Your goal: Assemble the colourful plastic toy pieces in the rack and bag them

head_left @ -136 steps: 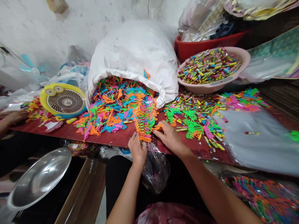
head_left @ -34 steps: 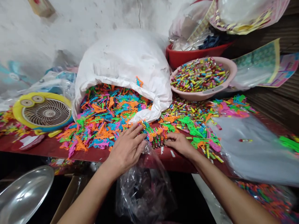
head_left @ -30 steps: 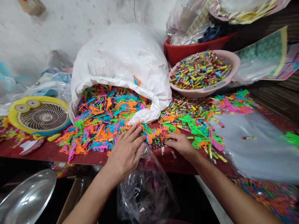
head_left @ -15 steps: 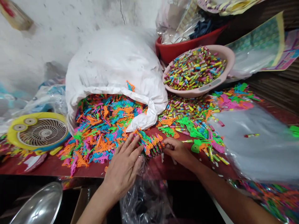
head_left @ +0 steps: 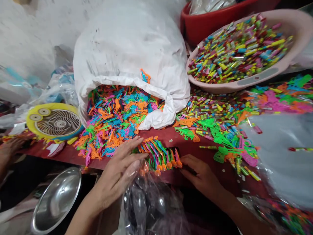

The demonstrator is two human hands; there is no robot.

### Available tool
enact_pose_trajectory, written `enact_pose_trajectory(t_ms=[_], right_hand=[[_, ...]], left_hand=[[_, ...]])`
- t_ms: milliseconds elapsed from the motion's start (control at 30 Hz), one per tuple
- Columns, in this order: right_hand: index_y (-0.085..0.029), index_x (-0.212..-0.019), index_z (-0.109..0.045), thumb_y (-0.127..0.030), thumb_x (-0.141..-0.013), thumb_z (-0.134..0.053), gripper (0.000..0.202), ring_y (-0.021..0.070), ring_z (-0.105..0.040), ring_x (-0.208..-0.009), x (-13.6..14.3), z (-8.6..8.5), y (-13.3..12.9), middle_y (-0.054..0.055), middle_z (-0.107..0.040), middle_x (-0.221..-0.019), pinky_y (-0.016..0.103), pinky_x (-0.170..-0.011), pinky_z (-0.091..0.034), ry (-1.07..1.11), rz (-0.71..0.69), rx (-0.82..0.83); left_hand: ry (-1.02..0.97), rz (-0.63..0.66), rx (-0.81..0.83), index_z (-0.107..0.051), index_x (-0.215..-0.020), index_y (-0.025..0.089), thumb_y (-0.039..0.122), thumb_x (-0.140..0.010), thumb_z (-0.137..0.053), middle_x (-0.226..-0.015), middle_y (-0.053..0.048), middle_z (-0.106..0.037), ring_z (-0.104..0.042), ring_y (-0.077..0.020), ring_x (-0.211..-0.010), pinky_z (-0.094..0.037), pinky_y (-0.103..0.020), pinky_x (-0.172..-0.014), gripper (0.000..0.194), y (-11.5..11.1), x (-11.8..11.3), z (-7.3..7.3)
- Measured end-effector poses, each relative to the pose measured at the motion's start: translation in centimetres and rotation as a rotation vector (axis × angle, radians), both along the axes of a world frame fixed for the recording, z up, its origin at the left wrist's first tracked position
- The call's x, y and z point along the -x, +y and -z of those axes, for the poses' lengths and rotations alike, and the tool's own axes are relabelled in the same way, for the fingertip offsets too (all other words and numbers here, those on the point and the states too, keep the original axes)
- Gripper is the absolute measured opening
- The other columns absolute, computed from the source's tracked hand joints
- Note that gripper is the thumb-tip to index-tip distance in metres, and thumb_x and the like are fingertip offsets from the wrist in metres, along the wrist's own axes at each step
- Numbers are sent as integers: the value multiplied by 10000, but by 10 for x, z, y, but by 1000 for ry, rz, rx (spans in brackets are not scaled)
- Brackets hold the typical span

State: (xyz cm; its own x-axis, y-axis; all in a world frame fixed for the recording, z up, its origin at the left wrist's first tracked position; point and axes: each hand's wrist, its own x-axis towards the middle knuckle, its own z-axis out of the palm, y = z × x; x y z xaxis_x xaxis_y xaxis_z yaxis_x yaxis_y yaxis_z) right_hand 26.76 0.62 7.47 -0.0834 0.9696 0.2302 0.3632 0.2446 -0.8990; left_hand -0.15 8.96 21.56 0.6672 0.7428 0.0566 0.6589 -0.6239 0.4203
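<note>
A packed row of colourful thin plastic toy pieces with orange round ends lies at the table's front edge. My left hand rests at its left end, fingers stretched out, beside a clear plastic bag that hangs over the edge. At the row's right end, the fingertips of my right hand touch or nearly touch it, with thumb and fingers apart. Loose gun-shaped plastic pieces spill from a big white sack behind my left hand.
A pink basin of small coloured tubes stands back right, before a red tub. Clear plastic sheets lie right. At left are a yellow fan, a metal bowl and another person's hand.
The view has shifted closer. The row now lies flatter and more spread out, its orange ends toward me. My right hand's fingers have loosened from their bent grip at the row's end.
</note>
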Motion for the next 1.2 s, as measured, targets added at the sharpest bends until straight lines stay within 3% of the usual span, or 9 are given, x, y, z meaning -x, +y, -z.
enact_pose_trajectory(t_ms=[133,267,433,633,867,1067,1200], right_hand=[[-243,-1076,-660,-198,-945,-558,172,184,-654,-946,-1,4,-1,55,-686,-1032,286,-818,-522,-60,-5,-14],[-253,-1122,-664,-216,-944,-563,208,196,-663,-972,-1,5,-1,63,-697,-1055,303,-845,-541,-111,11,-26],[-244,-1050,-679,-224,-947,-547,169,204,-673,-907,1,-2,0,79,-708,-1009,305,-771,-559,-123,-3,-34],[-257,-1104,-682,-225,-952,-532,215,215,-678,-928,2,-5,1,92,-709,-1046,324,-783,-573,-171,2,-27],[-240,-1222,-628,-196,-931,-544,306,247,-661,-1036,3,2,-5,119,-687,-1158,396,-905,-556,-267,-2,-59],[-225,-1082,-650,-258,-943,-551,174,247,-675,-966,6,6,-1,106,-705,-1058,382,-830,-565,-287,25,-67],[-229,-1024,-647,-249,-958,-540,128,233,-675,-953,9,4,2,84,-702,-1025,352,-807,-558,-271,41,-92]], left_hand=[[-14,6,-66,-621,-1291,364,262,-986,-445,-1577,17,-390,-357,-262,-1461,-344,-576,-1182,367,-17,12,11],[-55,24,-124,-562,-1349,361,235,-968,-459,-1504,-9,-498,-389,-264,-1445,-397,-580,-1138,415,-27,20,26],[-107,48,-156,-525,-1378,373,230,-931,-503,-1396,-14,-608,-387,-289,-1446,-450,-572,-1078,470,-29,22,37],[-97,50,-155,-518,-1379,364,224,-916,-514,-1382,-14,-620,-392,-289,-1443,-441,-570,-1074,483,-25,23,41],[-100,38,-184,-540,-1350,320,201,-904,-513,-1354,-28,-640,-429,-276,-1420,-455,-535,-1064,462,-22,14,40],[-115,25,-183,-576,-1298,284,186,-915,-512,-1341,-47,-647,-495,-255,-1370,-479,-483,-1056,400,-24,5,35],[-220,-81,-247,-562,-1323,325,206,-951,-436,-1372,-41,-620,-517,-252,-1347,-408,-534,-1119,410,-29,12,34]])
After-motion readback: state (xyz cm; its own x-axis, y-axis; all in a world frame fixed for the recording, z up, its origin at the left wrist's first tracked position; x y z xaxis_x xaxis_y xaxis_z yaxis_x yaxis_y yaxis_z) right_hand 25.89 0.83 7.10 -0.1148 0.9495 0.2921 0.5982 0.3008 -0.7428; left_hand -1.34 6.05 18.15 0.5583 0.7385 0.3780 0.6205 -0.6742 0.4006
